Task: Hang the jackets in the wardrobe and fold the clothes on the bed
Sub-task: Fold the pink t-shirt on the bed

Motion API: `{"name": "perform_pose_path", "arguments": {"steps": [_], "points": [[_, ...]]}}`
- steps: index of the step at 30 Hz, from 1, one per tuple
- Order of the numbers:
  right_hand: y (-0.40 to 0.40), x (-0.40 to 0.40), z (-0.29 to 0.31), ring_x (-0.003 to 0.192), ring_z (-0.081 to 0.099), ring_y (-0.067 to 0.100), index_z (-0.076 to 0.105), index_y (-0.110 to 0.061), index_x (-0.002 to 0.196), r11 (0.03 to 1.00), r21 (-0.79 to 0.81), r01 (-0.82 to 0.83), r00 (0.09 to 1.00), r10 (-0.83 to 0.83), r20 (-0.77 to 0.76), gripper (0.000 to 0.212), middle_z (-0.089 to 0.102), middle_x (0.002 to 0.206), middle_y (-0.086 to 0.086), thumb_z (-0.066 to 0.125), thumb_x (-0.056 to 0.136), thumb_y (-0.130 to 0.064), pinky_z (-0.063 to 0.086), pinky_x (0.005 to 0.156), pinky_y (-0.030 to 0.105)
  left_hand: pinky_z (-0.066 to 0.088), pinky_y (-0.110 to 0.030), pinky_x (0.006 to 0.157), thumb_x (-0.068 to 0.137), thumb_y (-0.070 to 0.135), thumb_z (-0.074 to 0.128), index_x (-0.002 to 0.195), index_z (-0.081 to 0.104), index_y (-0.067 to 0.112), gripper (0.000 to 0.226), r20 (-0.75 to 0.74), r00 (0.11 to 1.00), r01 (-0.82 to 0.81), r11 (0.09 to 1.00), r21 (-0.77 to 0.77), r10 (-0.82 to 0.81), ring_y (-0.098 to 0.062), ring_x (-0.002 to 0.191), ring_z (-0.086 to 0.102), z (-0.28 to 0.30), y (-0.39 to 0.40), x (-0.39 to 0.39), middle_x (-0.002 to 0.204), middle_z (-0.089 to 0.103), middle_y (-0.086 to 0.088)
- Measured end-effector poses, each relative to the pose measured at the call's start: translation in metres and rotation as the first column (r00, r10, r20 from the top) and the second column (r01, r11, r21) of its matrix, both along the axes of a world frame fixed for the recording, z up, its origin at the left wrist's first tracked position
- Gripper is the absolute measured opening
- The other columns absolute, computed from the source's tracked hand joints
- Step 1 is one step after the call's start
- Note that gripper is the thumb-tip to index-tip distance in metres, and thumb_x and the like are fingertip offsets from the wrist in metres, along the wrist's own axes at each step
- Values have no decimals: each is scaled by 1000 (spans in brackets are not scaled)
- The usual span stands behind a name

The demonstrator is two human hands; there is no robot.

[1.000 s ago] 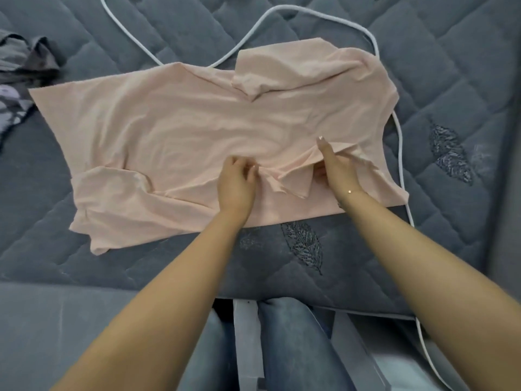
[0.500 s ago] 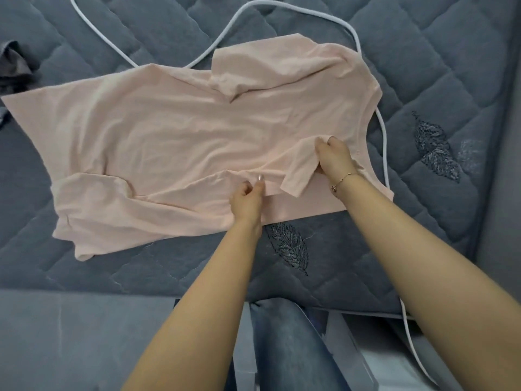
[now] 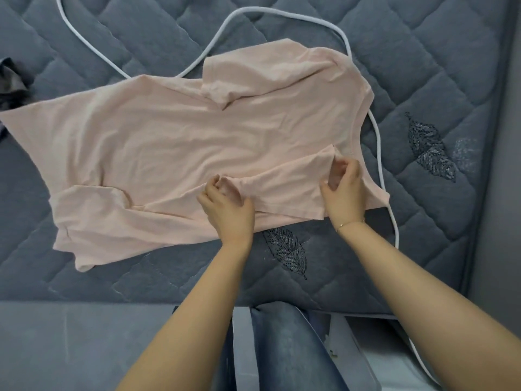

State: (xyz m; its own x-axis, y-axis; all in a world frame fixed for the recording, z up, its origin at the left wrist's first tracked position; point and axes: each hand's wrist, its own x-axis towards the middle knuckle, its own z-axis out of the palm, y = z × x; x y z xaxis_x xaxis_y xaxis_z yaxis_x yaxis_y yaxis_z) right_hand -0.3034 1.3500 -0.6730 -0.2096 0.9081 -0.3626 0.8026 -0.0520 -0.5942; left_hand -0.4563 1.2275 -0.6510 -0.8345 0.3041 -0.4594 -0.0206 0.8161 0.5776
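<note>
Since a second ago both of my hands have shifted right along the shirt's near hem, and the sleeve flap that stood bunched between them now lies flatter. Nearest me, at the near edge of the bed (image 3: 352, 280), my left hand (image 3: 228, 213) is clenched on a pinch of fabric at the base of the near sleeve, fingers curled into the cloth. Just right of it, my right hand (image 3: 342, 190) grasps the sleeve's outer end, thumb and fingers closed around the folded edge. The pink t-shirt (image 3: 174, 145) lies spread sideways across the middle of the bed, hem toward the left edge, neckline toward the right edge. Its far sleeve is already flipped over onto the body; the near one is what I'm working now. Beyond it, a white cable (image 3: 284, 15) loops from under the shirt toward the far edge. At the far-left edge sits a dark garment (image 3: 12, 80), unfolded. I judge folding has barely begun: sleeves first, then the body. No jackets or wardrobe are in view.
</note>
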Motion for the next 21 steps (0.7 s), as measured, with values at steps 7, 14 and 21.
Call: {"name": "perform_pose_path", "arguments": {"steps": [7, 14, 21], "points": [[67, -72, 21, 103, 49, 36, 62, 0, 105, 872, 190, -451, 891, 428, 151, 22, 54, 110, 20, 53, 84, -1, 42, 87, 40, 38, -37, 100, 81, 4, 62, 121, 58, 10, 41, -263, 885, 393, 919, -24, -385, -32, 116, 46, 7, 59, -102, 127, 46, -13], [158, -196, 6, 133, 35, 28, 46, -13, 138, 724, 103, -682, 718, 636, 281, 52, 38, 146, 9, 50, 86, -11, 22, 112, 40, 29, -39, 103, 85, 13, 58, 136, 51, 18, 51, -293, 683, 607, 743, -280, -669, -28, 131, 39, -29, 96, -206, 140, 45, -7], [171, -214, -8, 112, 53, 31, 45, -19, 121, 649, -71, -757, 571, 711, 410, 42, 61, 116, 11, 63, 84, -32, 29, 97, 42, 20, -47, 101, 82, 55, 65, 110, 59, 18, 46, -342, 551, 555, 640, -532, -761, -32, 114, 45, -41, 84, -261, 113, 57, -11]]}}
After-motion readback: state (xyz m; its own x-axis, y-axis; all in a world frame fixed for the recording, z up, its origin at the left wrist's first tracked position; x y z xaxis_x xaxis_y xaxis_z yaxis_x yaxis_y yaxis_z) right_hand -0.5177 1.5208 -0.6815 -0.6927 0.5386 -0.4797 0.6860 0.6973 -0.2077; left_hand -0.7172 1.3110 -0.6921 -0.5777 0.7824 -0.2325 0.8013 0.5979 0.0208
